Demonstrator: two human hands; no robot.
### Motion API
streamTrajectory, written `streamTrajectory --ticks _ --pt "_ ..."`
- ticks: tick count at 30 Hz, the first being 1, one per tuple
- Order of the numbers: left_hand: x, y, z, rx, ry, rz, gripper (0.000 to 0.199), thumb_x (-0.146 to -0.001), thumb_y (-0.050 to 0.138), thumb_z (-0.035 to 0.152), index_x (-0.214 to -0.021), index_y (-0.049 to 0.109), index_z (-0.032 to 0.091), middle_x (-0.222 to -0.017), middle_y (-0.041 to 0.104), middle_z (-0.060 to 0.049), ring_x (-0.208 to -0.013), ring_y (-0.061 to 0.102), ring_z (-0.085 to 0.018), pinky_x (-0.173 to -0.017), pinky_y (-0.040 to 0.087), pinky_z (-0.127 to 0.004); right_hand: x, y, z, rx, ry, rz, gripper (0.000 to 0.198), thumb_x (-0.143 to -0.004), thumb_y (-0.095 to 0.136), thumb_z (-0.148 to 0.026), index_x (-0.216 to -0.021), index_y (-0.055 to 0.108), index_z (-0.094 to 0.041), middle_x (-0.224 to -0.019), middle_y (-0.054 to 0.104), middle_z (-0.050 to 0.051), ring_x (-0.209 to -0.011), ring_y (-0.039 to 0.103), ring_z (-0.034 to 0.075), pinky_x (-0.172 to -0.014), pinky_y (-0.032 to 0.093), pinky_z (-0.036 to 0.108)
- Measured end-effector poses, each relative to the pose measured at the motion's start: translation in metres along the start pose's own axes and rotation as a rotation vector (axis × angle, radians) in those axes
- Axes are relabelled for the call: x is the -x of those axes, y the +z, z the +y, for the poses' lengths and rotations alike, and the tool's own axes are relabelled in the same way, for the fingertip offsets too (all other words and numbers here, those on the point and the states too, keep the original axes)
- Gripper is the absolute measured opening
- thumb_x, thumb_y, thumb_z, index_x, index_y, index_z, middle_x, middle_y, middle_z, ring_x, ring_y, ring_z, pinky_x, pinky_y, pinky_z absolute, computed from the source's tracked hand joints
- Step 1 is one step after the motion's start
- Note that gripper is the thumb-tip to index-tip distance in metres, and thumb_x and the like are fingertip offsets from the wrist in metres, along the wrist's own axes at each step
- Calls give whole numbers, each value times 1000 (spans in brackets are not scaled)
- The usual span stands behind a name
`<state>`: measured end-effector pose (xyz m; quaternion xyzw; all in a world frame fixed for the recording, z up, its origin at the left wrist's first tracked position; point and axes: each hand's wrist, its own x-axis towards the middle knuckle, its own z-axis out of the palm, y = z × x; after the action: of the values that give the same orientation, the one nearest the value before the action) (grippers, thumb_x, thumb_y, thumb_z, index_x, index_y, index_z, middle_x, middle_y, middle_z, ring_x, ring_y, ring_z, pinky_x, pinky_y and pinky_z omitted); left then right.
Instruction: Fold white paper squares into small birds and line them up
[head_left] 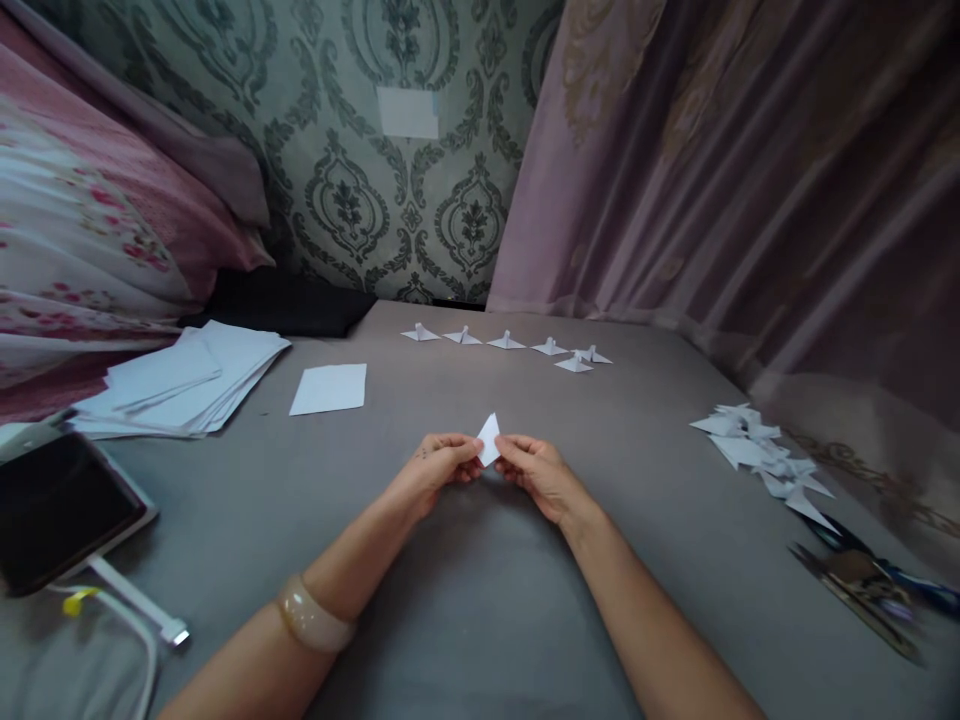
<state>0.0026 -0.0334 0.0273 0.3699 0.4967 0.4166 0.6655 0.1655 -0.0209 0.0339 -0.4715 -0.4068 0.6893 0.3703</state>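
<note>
A small piece of folded white paper (490, 438), pointed at the top, is held up over the middle of the grey surface. My left hand (448, 462) pinches its left edge between thumb and fingers, and my right hand (534, 468) pinches the right edge. Both hands are closed on it; the fingertips behind the paper are partly hidden. Beyond them, several folded paper figures (506, 341) with flat wings and a raised middle stand in a row. One square white sheet (328, 389) lies flat to the left of my hands.
At the left lie a stack of white paper (187, 380), a dark-screened tablet (67, 505) and a white cable (139, 600). On the right sit a heap of folded paper figures (757, 450) and scissors (855, 595). Curtains (637, 180) hang along the right side.
</note>
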Motion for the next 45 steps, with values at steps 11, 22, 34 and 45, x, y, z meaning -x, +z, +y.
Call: streamTrajectory --ticks 11,22,34,45 --pt "2 2 3 -105 151 -3 28 -66 73 39 -71 67 13 -61 59 0 -54 49 -9 -58 39 -23 -4 -6 2 143 -113 34 33 -59 79 -45 -70 70 -15 -57 61 -2 -53 50 8 -54 35 22" --pt "-17 -9 -9 -280 325 168 31 -74 61 42 -87 68 15 -75 65 -4 -68 58 -15 -60 45 -24 -21 -9 4 584 -582 183 18 -78 65 -35 -82 74 -20 -82 68 5 -77 61 17 -75 45 30" --pt "-26 -28 -10 -412 367 301 25 -78 55 33 -92 66 15 -82 65 -5 -73 58 -16 -69 45 -27 -21 -36 14 1334 -808 -74 34 -88 42 -5 -105 67 -20 -108 62 10 -99 54 20 -89 42 34" --pt "-41 -16 2 -989 561 -70 25 -74 57 15 -93 72 17 -85 62 -8 -76 55 -19 -76 42 -32 -42 -49 4 1172 -666 -108 40 -76 47 1 -101 70 -19 -100 64 7 -92 58 17 -88 44 31"
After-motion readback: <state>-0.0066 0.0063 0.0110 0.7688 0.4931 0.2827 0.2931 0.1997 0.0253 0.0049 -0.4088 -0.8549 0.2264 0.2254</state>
